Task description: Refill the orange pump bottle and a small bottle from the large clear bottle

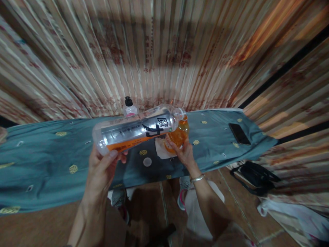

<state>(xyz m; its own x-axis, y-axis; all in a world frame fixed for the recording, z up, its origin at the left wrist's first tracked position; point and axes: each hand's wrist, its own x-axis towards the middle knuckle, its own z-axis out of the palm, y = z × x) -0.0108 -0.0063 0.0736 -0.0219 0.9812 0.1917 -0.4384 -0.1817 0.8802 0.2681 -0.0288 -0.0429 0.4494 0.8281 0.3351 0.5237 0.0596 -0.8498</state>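
My left hand (102,168) grips the base of a large clear plastic bottle (133,128) with a silver and orange label. That bottle is tipped nearly level, its uncapped mouth pointing right. My right hand (184,152) is closed around a smaller bottle (177,135) of orange liquid. The mouth of the large bottle is at the neck of the orange one; whether they touch I cannot tell. Under the orange bottle lies a white paper or tissue (160,151). A round whitish cap (147,162) rests on the cloth nearby.
A green-blue patterned cloth (51,161) covers the narrow table. Behind the large bottle stands a small bottle with a black cap (128,101). A dark phone (239,133) lies to the right. Striped curtains (144,51) hang behind; a black bag (257,176) sits at the lower right.
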